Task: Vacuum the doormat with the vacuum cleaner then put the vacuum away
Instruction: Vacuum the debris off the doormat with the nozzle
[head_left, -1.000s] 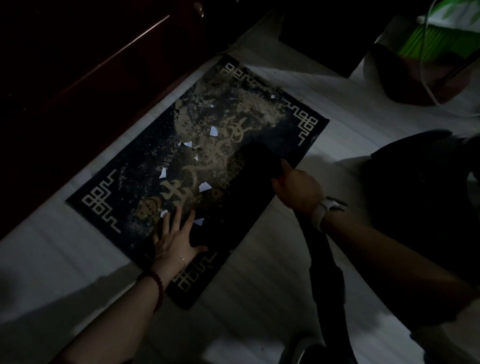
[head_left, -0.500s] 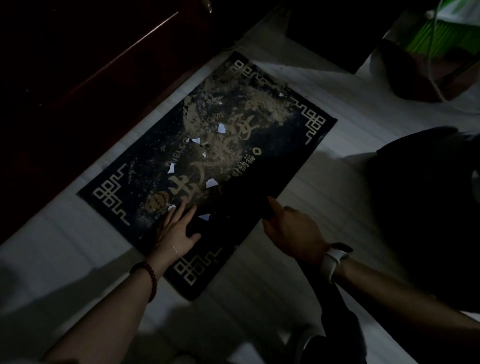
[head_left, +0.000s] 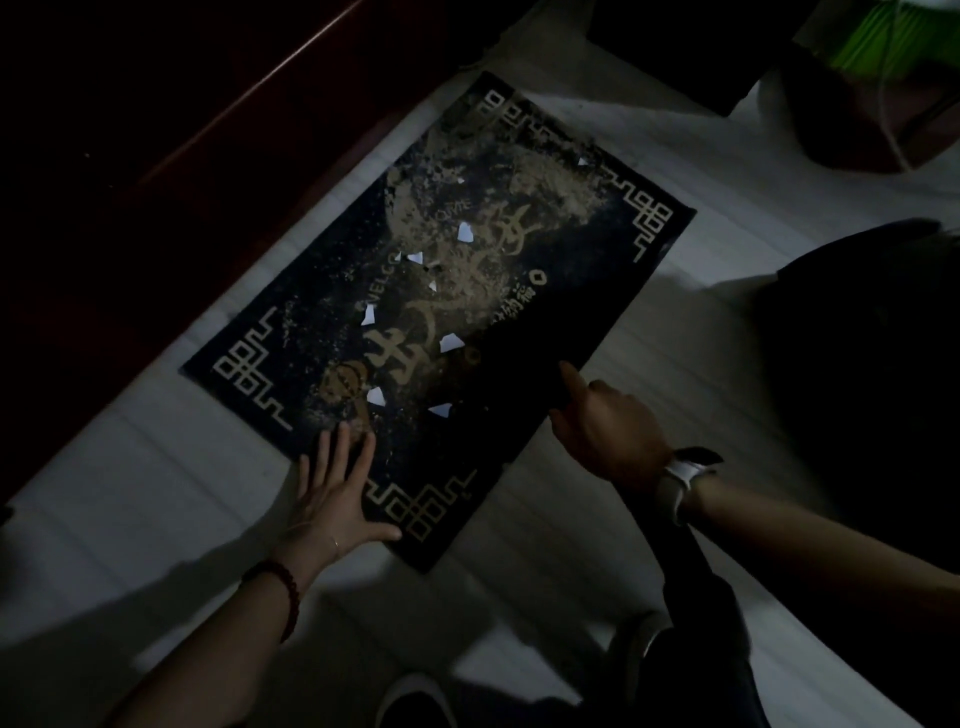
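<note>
The left hand (head_left: 332, 493) lies flat on the mat's (head_left: 322, 332) near corner. The right hand (head_left: 608, 431) — at its near long edge — grips something dark, probably the vacuum nozzle; scraps (head_left: 449, 343) lie beyond, toward mid-mat.

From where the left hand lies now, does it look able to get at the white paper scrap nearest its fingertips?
Probably yes. The left hand lies flat on the doormat edge, fingers straight, and the paper scrap sits just beyond the fingertips with bare mat between them.
</note>
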